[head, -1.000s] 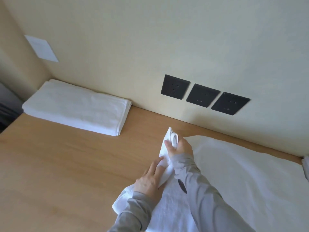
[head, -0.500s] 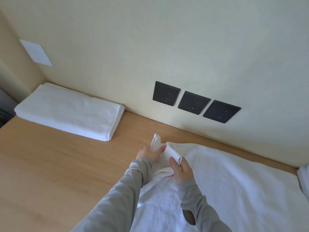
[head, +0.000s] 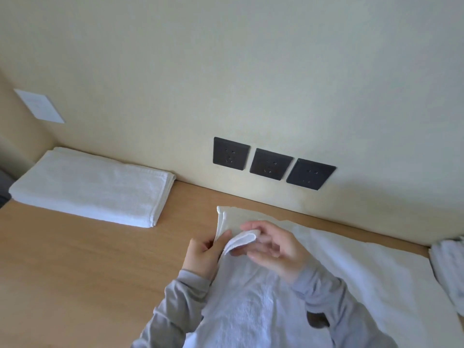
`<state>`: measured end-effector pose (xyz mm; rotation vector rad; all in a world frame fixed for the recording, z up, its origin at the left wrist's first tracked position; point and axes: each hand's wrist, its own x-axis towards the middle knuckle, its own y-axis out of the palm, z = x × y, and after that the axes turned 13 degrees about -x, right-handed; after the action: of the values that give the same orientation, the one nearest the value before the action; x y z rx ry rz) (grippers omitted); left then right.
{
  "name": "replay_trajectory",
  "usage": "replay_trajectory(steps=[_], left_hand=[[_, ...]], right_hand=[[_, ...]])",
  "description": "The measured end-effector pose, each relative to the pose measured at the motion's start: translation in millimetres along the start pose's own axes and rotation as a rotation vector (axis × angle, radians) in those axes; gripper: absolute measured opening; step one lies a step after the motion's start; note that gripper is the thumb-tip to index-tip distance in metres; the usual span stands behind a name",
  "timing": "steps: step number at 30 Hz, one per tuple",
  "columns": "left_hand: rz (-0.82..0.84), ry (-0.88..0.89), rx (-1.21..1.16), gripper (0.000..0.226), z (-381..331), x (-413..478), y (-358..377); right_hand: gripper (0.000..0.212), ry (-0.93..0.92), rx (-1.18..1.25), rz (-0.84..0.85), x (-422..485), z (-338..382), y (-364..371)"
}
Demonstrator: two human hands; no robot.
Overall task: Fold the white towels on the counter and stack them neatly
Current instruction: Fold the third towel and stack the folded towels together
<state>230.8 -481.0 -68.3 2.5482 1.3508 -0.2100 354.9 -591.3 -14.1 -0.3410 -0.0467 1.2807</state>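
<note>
1. The left hand [head: 204,252] is closed in a pinch on the near-left edge of the towel [head: 326,267], thumb on top, fingers hidden beneath the cloth.
2. The right hand [head: 273,249] is pinched on a corner of the same towel, which is seen turned over between thumb and fingers; the remaining fingers are loosely spread. The two hands are close together but not touching.
3. The towel is spread flat on the counter [head: 75,272], its far-left corners lying doubled near the wall. Its near part is covered by the grey sleeves [head: 334,297].
4. Handling is judged as follows: light, soft, limp terry; no stiffness to hold a shape, so unsupported spans will sag. The pile is expected to grip well and not slip.
5. Hold is best taken at the hemmed corners and edges, one per hand, so that layers are matched before a fold is laid.
6. A stack [head: 93,189] of folded towels lies at the far left against the wall, well apart from the hands.
7. Further white cloth [head: 449,270] is seen at the right edge; its state cannot be told.
8. Three sockets [head: 272,164] are fitted on the wall above.
</note>
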Motion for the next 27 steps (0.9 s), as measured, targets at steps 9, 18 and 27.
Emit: replay_trajectory(steps=[9, 18, 27], left_hand=[[0.100, -0.003, -0.211, 0.033, -9.7, -27.9, 5.8], [0.233, -0.085, -0.434, 0.016, -13.7, -42.0, 9.8], [0.292, -0.135, -0.401, 0.015, -20.5, -49.6, 9.2]], right_hand=[[0.018, -0.231, -0.964, -0.397, 8.2, 10.1, 2.7], [0.013, -0.132, -0.466, -0.333, -8.6, 7.9, 7.3], [0.011, -0.307, -0.563, -0.485, -12.3, 8.8, 16.4]])
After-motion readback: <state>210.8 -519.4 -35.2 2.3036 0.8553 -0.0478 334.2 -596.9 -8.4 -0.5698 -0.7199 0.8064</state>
